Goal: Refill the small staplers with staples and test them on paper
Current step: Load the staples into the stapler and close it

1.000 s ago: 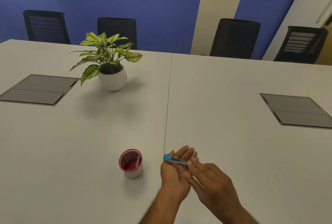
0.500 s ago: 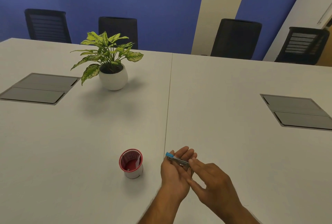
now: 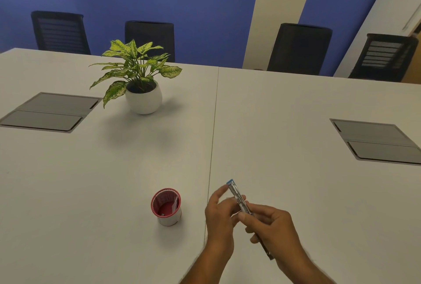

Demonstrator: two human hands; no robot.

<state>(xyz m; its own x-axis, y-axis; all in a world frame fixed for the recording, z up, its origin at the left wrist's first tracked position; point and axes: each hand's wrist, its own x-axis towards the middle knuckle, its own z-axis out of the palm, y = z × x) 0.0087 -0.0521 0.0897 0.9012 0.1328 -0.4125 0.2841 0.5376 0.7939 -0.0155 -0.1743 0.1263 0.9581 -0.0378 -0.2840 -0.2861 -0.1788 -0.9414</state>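
A small stapler (image 3: 237,195) with a blue tip is swung open into a long strip above the near table edge. Its blue end points up and away, and its dark lower arm sticks out below my right hand (image 3: 276,231). My right hand pinches the stapler's middle between thumb and fingers. My left hand (image 3: 219,215) is just left of it with fingers apart, the fingertips resting behind the upper arm and the index finger lifted beside the blue tip. A small red-lined white cup (image 3: 166,207) with white bits inside stands left of my hands.
A potted plant (image 3: 142,83) in a white pot sits at mid-left on the white table (image 3: 296,170). Grey cable hatches (image 3: 49,111) (image 3: 378,142) are set into the table at left and right. Several dark chairs (image 3: 298,48) line the far side.
The stapler lay across my left palm pointing left. It now stands tilted upward, swung open, gripped by my right hand, and my left fingers have loosened around it.
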